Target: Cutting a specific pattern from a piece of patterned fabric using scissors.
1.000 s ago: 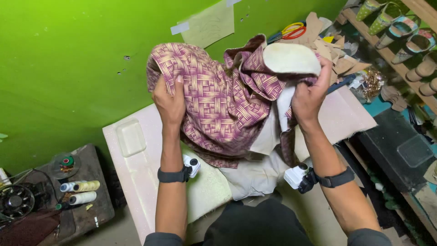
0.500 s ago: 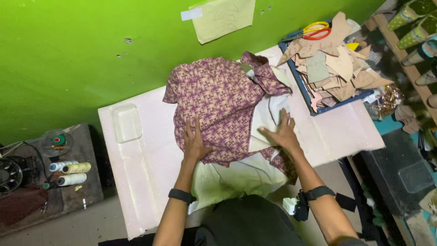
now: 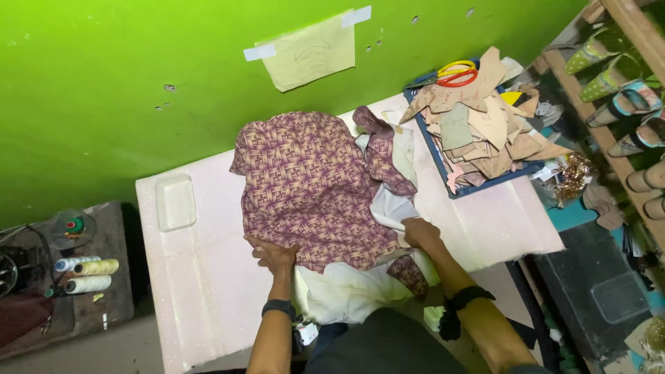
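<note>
Purple cloth [image 3: 312,187] with a woven check print lies spread flat in the middle of the white table [image 3: 201,291]. Under it is a white cloth [image 3: 346,294] that peeks out at 6 o'clock and hangs off the table's near edge.

Both arms reach up from 6 o'clock, bent a little at the elbows. The left hand [image 3: 272,255] rests palm down on the purple cloth's near edge at about 7 o'clock. Its fingers are spread out flat and it grips nothing. The right hand [image 3: 420,233] sits at the cloth's 4 o'clock edge. Its fingers are curled in, pinching a fold of the cloth there. Each wrist wears a dark band.

A pale shallow tray [image 3: 174,201] sits on the table at 9 o'clock from the cloth, apart from it. At 2 o'clock a blue tray [image 3: 443,185] holds a heap of tan paper shapes [image 3: 485,128], with yellow and red scissors [image 3: 454,73] on top. A yellow paper [image 3: 312,52] is taped to the green wall [image 3: 104,83] at 12 o'clock. Far off at 9 o'clock, thread spools [image 3: 86,273] lie on a dark stand. Shoes [image 3: 623,104] fill a wooden shelf at 3 o'clock.
</note>
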